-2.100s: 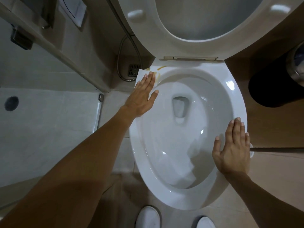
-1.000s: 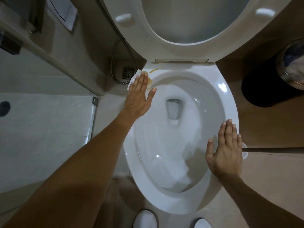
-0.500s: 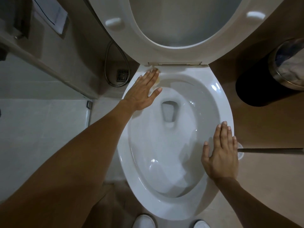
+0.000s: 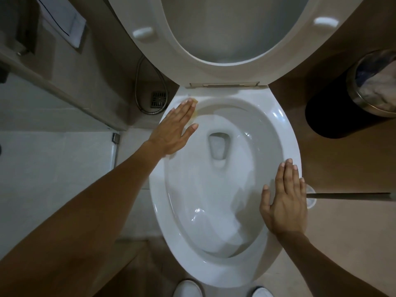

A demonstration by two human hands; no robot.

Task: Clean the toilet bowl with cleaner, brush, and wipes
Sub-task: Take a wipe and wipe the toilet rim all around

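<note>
Toilet bowl rim carries a yellowish stain at its rear-left corner, directly under the left hand, whose flat, straight fingers press a barely visible wipe. Right hand rests flat, grasping nothing, on the right rim, well apart.

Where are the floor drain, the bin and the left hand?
Floor drain [image 4: 159, 99]: head view, on the middle of its grate.
Bin [image 4: 334, 116]: head view, on its dark side wall.
Left hand [image 4: 174, 129]: head view, on the back of the hand.
</note>
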